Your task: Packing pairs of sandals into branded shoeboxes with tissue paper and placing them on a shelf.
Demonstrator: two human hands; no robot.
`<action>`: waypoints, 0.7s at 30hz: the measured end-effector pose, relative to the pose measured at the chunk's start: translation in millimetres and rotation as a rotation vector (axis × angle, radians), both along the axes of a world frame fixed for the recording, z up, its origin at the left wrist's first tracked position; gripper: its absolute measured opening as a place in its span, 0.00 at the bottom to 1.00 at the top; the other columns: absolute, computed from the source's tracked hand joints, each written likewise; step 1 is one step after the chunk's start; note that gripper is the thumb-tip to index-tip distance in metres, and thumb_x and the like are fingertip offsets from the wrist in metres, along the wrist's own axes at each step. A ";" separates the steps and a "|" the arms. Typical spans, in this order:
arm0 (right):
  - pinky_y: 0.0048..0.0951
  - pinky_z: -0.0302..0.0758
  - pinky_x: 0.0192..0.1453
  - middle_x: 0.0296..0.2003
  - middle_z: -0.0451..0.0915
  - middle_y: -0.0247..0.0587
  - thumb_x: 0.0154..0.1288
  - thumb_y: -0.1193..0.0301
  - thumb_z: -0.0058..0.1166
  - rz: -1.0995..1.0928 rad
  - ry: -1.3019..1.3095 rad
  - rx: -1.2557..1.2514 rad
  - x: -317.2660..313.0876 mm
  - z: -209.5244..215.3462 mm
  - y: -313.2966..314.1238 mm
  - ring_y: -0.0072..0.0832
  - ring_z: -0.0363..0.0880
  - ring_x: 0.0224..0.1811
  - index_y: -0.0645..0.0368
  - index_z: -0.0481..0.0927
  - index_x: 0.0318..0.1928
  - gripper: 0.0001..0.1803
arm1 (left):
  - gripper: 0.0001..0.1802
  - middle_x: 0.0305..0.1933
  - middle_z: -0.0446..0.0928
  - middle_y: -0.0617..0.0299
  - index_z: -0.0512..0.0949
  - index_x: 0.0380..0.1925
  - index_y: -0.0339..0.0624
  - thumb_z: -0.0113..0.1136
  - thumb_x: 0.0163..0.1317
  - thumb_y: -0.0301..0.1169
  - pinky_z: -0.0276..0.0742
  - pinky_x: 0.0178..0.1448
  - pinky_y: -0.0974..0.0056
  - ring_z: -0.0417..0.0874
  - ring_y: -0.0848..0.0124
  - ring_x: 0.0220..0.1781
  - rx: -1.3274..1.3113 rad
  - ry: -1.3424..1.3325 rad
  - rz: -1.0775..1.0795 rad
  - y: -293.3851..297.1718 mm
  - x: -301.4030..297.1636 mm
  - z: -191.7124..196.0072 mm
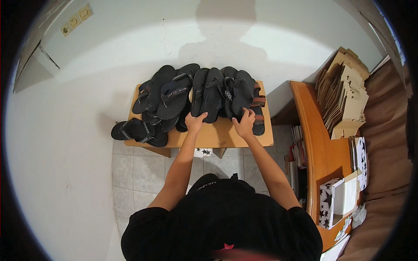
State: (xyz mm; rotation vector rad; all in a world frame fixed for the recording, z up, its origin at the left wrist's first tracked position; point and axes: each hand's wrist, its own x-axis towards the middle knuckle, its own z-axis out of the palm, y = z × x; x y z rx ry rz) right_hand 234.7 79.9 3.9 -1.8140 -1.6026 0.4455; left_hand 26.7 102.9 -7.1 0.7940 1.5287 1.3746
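Black sandals lie in overlapping rows on a small wooden table (226,138). My left hand (196,122) is closed around the heel end of a black sandal (199,87), left of the middle of the row. Touching it on the right is another black flip-flop (213,93). My right hand (244,123) grips the heel of a black flip-flop (243,91), thumb on its left side and fingers on its right. Partly behind that one stands a sandal with brown straps (258,102) at the table's right end. What lies under the held sandals is hidden.
More black flip-flops (174,98) are heaped on the left, and one with a patterned strap (135,130) overhangs the table's left edge. At right, a wooden desk (307,126) bears folded cardboard (346,95) and a star-patterned box (326,204). A white wall (152,39) stands behind.
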 end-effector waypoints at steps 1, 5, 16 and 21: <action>0.48 0.59 0.61 0.58 0.52 0.61 0.51 0.65 0.61 -0.007 0.000 0.003 2.4 0.6 -0.6 0.57 0.56 0.58 0.63 0.59 0.59 0.37 | 0.18 0.30 0.80 0.54 0.79 0.31 0.30 0.71 0.40 0.29 0.79 0.26 0.67 0.81 0.69 0.25 0.008 0.022 0.040 -0.5 4.2 5.1; 0.48 0.58 0.61 0.58 0.54 0.61 0.50 0.66 0.61 -0.021 -0.033 0.051 11.1 3.7 -3.6 0.56 0.56 0.58 0.62 0.60 0.59 0.36 | 0.18 0.26 0.80 0.55 0.79 0.31 0.29 0.70 0.42 0.31 0.76 0.23 0.68 0.79 0.71 0.22 0.074 0.055 0.121 -7.5 12.1 25.8; 0.48 0.56 0.62 0.55 0.57 0.59 0.53 0.63 0.58 0.043 0.032 0.058 24.9 8.2 -9.3 0.55 0.55 0.57 0.62 0.64 0.56 0.32 | 0.19 0.32 0.79 0.56 0.77 0.35 0.31 0.69 0.44 0.28 0.73 0.20 0.72 0.79 0.72 0.24 0.201 -0.223 0.204 -44.3 -9.8 64.4; 0.39 0.64 0.58 0.55 0.59 0.54 0.63 0.60 0.51 0.143 0.540 0.140 48.4 24.3 4.7 0.41 0.65 0.53 0.62 0.64 0.57 0.27 | 0.17 0.35 0.79 0.58 0.77 0.37 0.29 0.67 0.46 0.25 0.75 0.34 0.71 0.79 0.72 0.30 0.292 -0.279 -0.006 -67.6 -0.7 87.4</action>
